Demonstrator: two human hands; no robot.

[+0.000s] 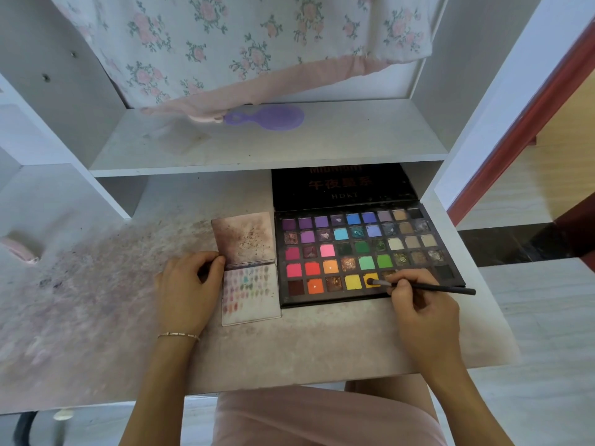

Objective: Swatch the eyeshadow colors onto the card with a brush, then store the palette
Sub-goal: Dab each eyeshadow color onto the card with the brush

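An open black eyeshadow palette (367,252) with several coloured pans lies on the desk, its lid (341,185) propped back under the shelf. My right hand (421,310) pinches a thin black brush (428,287); its tip rests in a yellow-orange pan of the bottom row. Left of the palette lies the swatch card (251,297), carrying several faint colour smudges, with a stained flap (244,236) folded up behind it. My left hand (190,288) rests on the desk, its curled fingers holding the card's left edge.
The desk top (96,300) is stained with pink and dark powder. A shelf (257,146) above holds a purple hand mirror (273,117) under a floral cloth (244,43). A pink item (19,249) sits at the far left. The desk's right edge drops to the floor.
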